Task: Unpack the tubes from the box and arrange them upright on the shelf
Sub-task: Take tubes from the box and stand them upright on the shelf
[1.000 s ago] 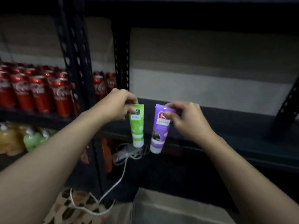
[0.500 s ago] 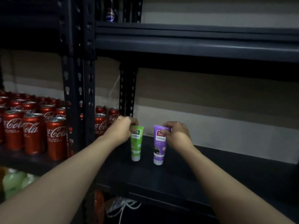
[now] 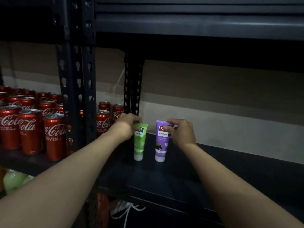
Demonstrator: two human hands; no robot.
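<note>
Pinching fingers of the left hand [image 3: 127, 125] grip the crimped top of a green plastic tube [image 3: 139, 142]; the right hand [image 3: 181, 132] pinches the top of a purple plastic tube [image 3: 162, 142] likewise. Both tubes stand with white caps down on the dark metal shelf [image 3: 164, 181], long axes close to vertical, labels facing the camera, the green one just at 9 o'clock of the purple, apart. A two-tone beige and white wall [image 3: 213, 96] runs behind. At 9 o'clock, past a perforated black upright post [image 3: 77, 79], red soda cans [image 3: 54, 132] stand packed in rows on the neighbouring shelf. At 6 o'clock, below, a white cord [image 3: 126, 211] lies in shadow.
</note>
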